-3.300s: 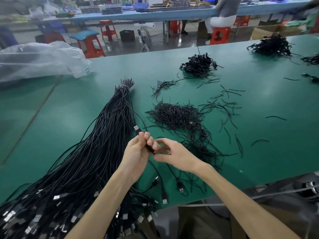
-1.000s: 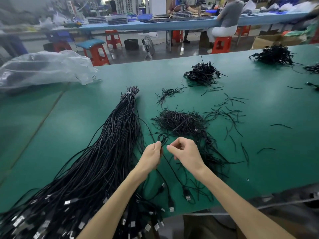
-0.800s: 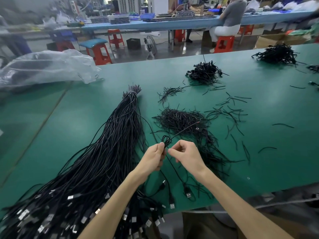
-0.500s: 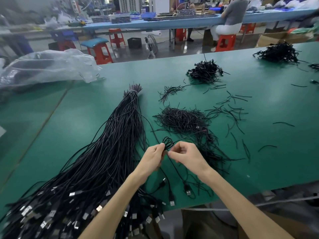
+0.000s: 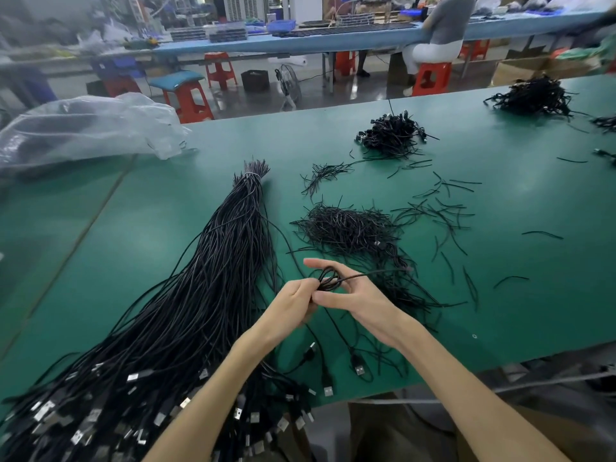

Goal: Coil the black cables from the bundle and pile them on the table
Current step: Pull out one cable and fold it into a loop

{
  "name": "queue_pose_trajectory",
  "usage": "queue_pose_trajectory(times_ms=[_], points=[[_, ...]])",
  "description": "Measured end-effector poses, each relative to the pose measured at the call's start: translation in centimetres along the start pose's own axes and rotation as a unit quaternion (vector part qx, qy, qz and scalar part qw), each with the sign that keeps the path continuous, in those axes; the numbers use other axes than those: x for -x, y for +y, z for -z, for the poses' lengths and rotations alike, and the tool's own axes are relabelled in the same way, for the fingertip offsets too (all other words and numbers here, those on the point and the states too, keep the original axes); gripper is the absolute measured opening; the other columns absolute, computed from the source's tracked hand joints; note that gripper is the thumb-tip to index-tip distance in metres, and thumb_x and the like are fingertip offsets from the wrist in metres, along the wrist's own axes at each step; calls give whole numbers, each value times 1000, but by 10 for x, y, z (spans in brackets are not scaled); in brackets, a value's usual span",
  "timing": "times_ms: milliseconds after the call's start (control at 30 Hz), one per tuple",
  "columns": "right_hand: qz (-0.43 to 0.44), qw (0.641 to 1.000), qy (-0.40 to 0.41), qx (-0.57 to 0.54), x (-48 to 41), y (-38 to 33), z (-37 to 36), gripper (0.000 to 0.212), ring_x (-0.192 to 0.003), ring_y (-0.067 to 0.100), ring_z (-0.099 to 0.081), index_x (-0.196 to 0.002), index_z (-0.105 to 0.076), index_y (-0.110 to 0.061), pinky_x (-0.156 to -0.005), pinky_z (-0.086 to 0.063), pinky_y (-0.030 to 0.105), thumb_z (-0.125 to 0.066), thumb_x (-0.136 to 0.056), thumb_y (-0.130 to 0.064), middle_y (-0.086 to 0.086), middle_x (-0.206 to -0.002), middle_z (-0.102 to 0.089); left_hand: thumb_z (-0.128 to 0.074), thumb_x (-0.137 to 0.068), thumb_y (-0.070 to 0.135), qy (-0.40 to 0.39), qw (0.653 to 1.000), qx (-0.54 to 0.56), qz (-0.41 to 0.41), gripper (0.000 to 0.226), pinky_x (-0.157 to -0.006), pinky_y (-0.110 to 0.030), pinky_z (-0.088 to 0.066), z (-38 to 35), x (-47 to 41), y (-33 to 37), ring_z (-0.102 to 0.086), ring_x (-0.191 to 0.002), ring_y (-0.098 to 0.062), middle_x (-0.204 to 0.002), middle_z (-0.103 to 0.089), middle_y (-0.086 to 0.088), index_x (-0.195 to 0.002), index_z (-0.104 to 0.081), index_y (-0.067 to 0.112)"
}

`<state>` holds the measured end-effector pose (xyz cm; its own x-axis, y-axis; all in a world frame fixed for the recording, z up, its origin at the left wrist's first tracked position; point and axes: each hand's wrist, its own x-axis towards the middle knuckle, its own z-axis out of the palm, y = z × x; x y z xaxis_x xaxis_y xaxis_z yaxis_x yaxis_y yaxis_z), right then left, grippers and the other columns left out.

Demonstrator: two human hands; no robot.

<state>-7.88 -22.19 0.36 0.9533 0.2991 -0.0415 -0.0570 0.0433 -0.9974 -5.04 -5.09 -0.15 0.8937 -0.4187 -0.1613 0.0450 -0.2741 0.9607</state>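
Observation:
A long bundle of black cables (image 5: 213, 285), tied at its far end, lies on the green table (image 5: 500, 211) and fans out toward me with metal plugs at the near edge. My left hand (image 5: 293, 305) and my right hand (image 5: 350, 291) meet above the table, both gripping one black cable (image 5: 328, 280) wound into small loops; its free end sticks out to the right. A pile of coiled cables (image 5: 391, 133) sits further back.
A heap of short black ties (image 5: 346, 228) lies beyond my hands, with loose ties (image 5: 443, 211) scattered to the right. Another dark pile (image 5: 533, 96) is at the far right. A clear plastic bag (image 5: 86, 128) rests at the far left. A person sits at the blue bench (image 5: 333, 41) behind.
The loops between my hands have grown as more cable was wound. My right index finger now stretches out over the coil, and the cable's free end points right.

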Motion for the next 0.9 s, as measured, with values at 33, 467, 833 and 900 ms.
queue_pose_trajectory(times_ms=[33, 467, 833, 900], points=[[-3, 1000, -9, -5, 0, 0, 1, 51, -126, 20, -60, -134, -64, -31, -114, -42, 40, -82, -87, -26, 6, -127, -69, -33, -107, 17, -9, 1000, 0, -1, 45, -41, -18, -21, 1, 1, 2, -21, -45, -6, -52, -30, 13, -63, -34, 24], [44, 988, 134, 66, 3, 1, -5, 29, -99, 14, -68, -102, -71, -5, -96, -51, 32, -86, -79, -15, 5, -101, -75, -35, -99, 31, 77, 996, 28, -38, 33, -49, -25, -20, -17, 9, 2, -20, -51, -9, -57, -29, 12, -69, -37, 16], [23, 994, 103, 13, 5, -1, 3, 20, -77, 14, -68, -101, -74, -3, -73, -54, 24, -81, -83, -2, 10, -90, -77, -39, -95, 31, 78, 995, 39, -47, 34, -47, -20, -22, -13, 11, 2, -21, -52, -9, -58, -30, 8, -62, -36, 21], [35, 991, 126, 21, 5, 1, 1, 15, -70, 12, -66, -93, -75, -6, -68, -53, 22, -83, -80, -4, 7, -81, -76, -40, -97, 29, 84, 994, 39, -50, 35, -47, -20, -21, -13, 11, 3, -20, -51, -9, -59, -29, 7, -64, -35, 18]])
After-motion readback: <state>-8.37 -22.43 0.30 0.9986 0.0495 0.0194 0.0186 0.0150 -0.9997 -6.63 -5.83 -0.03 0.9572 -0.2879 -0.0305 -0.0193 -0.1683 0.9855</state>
